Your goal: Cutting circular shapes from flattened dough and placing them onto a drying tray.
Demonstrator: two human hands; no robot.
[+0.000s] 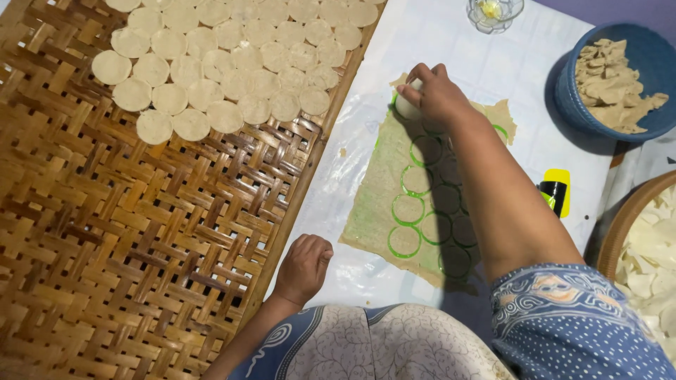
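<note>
A thin sheet of rolled dough (377, 204) lies on a white plastic sheet (451, 49), marked with several cut circles that show green beneath. My right hand (436, 91) reaches to the sheet's far end and is closed on a round white cutter (407, 107) pressed onto the dough. My left hand (304, 266) rests as a loose fist on the plastic by the edge of the woven bamboo tray (127, 246), holding nothing. Several pale dough discs (225, 63) lie in rows on the tray's far part.
A blue bowl (651, 53) with dough scraps stands at the far right. A small glass dish (494, 13) is at the top. A yellow and black object (556, 190) lies right of my arm. A round tray with white pieces (651, 260) is at the right edge.
</note>
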